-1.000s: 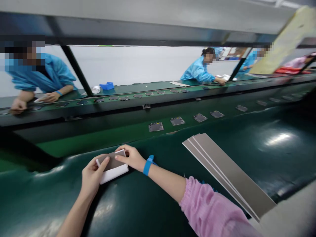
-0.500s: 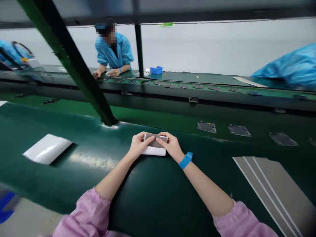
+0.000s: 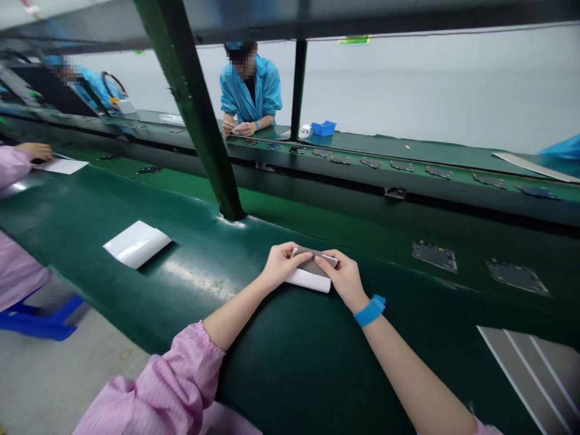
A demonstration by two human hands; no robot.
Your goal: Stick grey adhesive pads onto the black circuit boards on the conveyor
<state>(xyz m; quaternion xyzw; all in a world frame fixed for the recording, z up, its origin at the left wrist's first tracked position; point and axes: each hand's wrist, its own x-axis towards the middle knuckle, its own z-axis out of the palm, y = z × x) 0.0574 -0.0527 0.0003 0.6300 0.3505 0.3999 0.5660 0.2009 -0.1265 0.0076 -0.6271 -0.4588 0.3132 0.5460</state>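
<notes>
The left hand (image 3: 281, 266) and right hand (image 3: 348, 280) pinch a curled grey-and-white sheet (image 3: 310, 280) — near the glossy green counter's far edge (image 3: 275, 229).

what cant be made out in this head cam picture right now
All in the head view:
Gray sheet: partly covered by the left hand and right hand.
Gray strips: far ends cut off by the right and bottom edges.
Blue sleeve: the right edge cuts off the rest.
Far circuit boards: too small and blurred for details.
</notes>
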